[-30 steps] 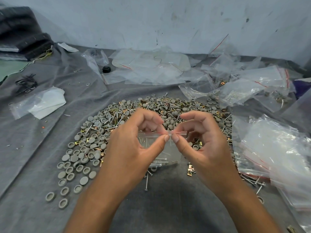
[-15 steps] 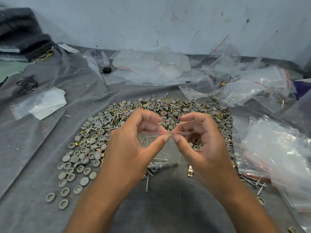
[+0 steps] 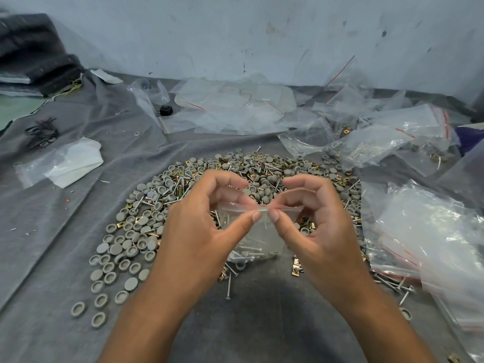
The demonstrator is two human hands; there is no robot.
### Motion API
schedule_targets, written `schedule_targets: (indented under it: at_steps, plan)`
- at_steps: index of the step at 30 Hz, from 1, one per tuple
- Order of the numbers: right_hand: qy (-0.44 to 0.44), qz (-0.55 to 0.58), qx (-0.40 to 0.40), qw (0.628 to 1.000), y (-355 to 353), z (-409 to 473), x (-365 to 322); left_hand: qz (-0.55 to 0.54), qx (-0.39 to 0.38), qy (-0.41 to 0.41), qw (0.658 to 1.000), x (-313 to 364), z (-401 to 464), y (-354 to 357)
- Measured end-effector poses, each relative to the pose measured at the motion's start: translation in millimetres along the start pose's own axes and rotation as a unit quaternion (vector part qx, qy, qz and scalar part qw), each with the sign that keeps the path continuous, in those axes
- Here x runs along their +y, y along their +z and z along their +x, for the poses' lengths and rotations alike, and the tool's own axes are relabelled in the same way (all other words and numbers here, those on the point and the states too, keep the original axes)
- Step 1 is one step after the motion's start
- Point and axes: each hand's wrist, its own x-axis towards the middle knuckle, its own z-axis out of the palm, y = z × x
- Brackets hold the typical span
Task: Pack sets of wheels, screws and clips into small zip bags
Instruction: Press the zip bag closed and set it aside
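A small clear zip bag (image 3: 258,235) hangs between my hands above the grey cloth, with screws and a grey wheel lying in its bottom. My left hand (image 3: 201,231) pinches the bag's top strip between thumb and fingers. My right hand (image 3: 317,231) pinches the same strip just to the right, thumb tips almost touching. Behind and left of the hands spreads a pile of grey wheels (image 3: 136,231), mixed with screws (image 3: 229,285) and brass clips (image 3: 296,268).
Empty and filled zip bags (image 3: 429,244) pile up on the right and at the back (image 3: 235,108). A folded clear bag with white paper (image 3: 62,163) lies left. Black ties (image 3: 42,132) and dark folded cloth (image 3: 34,48) sit far left. A wall closes the back.
Both hands stay pinched on the bag's top strip; they have barely shifted. The bag hangs in the same place.
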Motion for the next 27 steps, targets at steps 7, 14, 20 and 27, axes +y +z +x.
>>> schedule_targets:
  at_steps: [7,14,20,27]
  plan:
    - [-0.001,0.024,0.009,1.000,-1.2,0.4,-0.1,0.015,0.011,0.006,1.000,-0.8,-0.2,-0.7]
    - [-0.003,0.029,0.012,0.999,-1.1,0.6,-0.8,0.009,0.012,-0.012,1.000,3.4,-0.7,0.2]
    - [0.002,0.038,0.035,0.999,-2.2,1.5,-3.0,0.021,0.028,-0.004,0.999,2.8,-0.2,0.0]
    - [-0.005,0.032,0.040,0.999,-3.1,1.8,-1.8,0.015,0.024,-0.003,1.000,4.8,-1.4,-1.3]
